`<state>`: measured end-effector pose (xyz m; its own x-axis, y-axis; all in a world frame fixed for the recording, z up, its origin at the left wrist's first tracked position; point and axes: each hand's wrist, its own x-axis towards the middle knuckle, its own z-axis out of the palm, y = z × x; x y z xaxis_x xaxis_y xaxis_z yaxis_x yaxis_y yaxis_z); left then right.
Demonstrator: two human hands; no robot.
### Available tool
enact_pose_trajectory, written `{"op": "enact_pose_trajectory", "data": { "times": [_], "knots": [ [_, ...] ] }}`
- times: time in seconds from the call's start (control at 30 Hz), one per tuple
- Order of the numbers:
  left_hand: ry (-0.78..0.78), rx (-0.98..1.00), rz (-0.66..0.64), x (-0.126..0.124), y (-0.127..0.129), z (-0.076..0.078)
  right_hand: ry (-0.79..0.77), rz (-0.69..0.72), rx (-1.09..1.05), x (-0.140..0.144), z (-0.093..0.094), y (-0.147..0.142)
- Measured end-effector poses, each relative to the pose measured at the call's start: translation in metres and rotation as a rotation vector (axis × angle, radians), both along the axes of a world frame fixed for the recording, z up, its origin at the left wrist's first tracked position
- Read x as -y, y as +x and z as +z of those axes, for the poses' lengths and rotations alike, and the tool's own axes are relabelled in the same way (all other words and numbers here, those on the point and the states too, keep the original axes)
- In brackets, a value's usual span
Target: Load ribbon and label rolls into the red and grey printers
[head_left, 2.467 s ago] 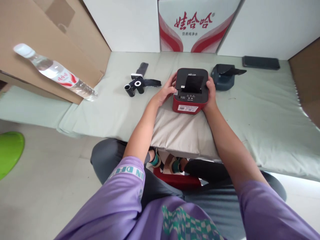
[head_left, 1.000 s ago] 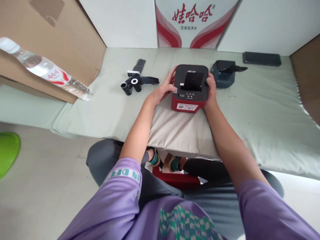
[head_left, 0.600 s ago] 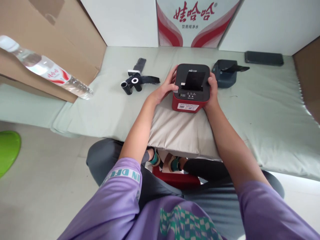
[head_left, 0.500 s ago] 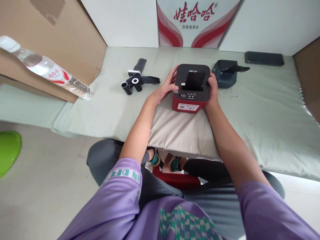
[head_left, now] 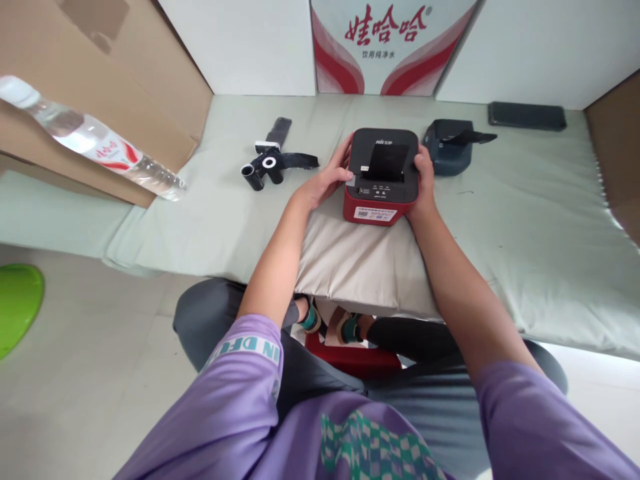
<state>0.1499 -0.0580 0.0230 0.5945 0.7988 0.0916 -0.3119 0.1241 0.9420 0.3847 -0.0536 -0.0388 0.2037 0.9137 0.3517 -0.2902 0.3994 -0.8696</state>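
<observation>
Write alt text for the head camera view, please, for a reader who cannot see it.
The left hand and right hand clasp the sides of a red and black printer standing on a beige cushion.

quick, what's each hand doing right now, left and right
Left hand: closed on the left side of the red and black printer, thumb on its top.
Right hand: closed on the printer's right side.

The printer (head_left: 381, 175) hides the fingertips of the right hand (head_left: 423, 187) along its far side. Its label print is too small to read. At the upper left, the frame edge cuts off the bottle (head_left: 90, 139) cap; at the left edge, a green disc (head_left: 17, 305).
</observation>
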Motion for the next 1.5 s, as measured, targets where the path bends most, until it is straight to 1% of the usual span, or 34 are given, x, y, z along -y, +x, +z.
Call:
{"op": "enact_pose_trajectory", "data": {
  "times": [0.27, 0.47, 0.6, 0.7, 0.9, 1.1, 1.23, 1.4, 1.5],
  "knots": [
    [0.052, -0.026, 0.003, -0.001, -0.001, -0.004, 0.016, -0.030, -0.012, -0.004, -0.004, 0.001],
    [0.124, -0.022, 0.065, -0.011, 0.002, -0.017, 0.019, 0.001, -0.033, -0.005, -0.005, 0.004],
    [0.221, -0.138, 0.093, -0.017, 0.002, -0.023, 0.006, 0.001, -0.032, -0.003, -0.003, 0.005],
    [0.273, -0.170, 0.072, -0.018, 0.000, -0.023, 0.003, -0.001, -0.033, -0.001, -0.002, 0.005],
    [0.276, -0.188, 0.030, -0.015, -0.004, -0.022, 0.020, 0.007, 0.023, -0.002, -0.005, 0.007],
    [0.354, -0.303, 0.083, -0.016, -0.005, -0.023, 0.019, -0.015, 0.001, -0.004, -0.008, 0.007],
    [0.426, -0.287, 0.094, -0.018, -0.006, -0.026, 0.022, -0.006, 0.002, -0.004, -0.007, 0.007],
    [0.405, -0.279, 0.074, -0.021, -0.008, -0.029, 0.014, -0.007, 0.015, -0.003, -0.007, 0.007],
    [0.429, -0.250, 0.075, -0.026, -0.010, -0.035, 0.013, -0.019, 0.015, -0.003, -0.007, 0.007]
  ]
}}
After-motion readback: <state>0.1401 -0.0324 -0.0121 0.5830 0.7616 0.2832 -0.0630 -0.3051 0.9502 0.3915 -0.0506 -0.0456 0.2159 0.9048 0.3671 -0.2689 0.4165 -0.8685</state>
